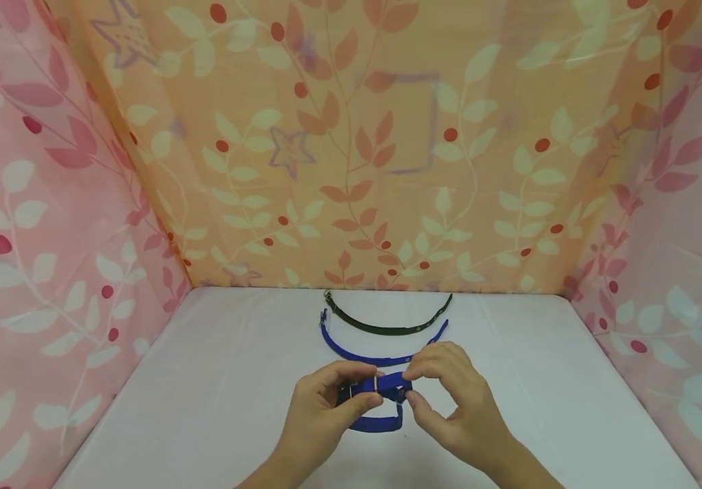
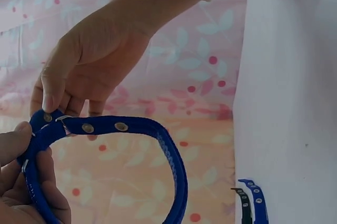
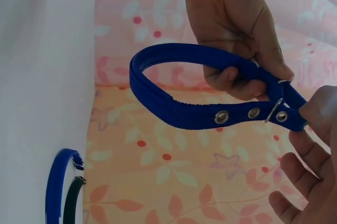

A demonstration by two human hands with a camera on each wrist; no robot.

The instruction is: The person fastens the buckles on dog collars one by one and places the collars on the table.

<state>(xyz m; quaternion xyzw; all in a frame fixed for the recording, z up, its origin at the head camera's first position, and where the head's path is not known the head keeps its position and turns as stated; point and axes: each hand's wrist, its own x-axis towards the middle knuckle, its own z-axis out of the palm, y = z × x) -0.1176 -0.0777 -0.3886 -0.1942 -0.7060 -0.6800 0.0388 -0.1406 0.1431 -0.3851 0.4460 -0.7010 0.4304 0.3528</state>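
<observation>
Both hands hold a blue collar (image 1: 378,424), bent into a loop with metal eyelets along its strap. My left hand (image 1: 320,401) pinches the strap near the metal buckle, between thumb and fingers. On the other side, my right hand (image 1: 461,404) pinches the strap's end with thumb and index finger. In the right wrist view the collar (image 3: 184,113) shows its end passing through a metal loop (image 3: 274,110), eyelets facing the camera. The left wrist view shows the loop of the collar (image 2: 179,176) hanging open beside both hands.
Beyond the hands, a second blue collar (image 1: 357,356) lies curved on the white table (image 1: 204,407). Behind it lies a dark green collar (image 1: 381,331), curved the same way. Patterned cloth walls (image 1: 351,136) enclose the table at the back and both sides.
</observation>
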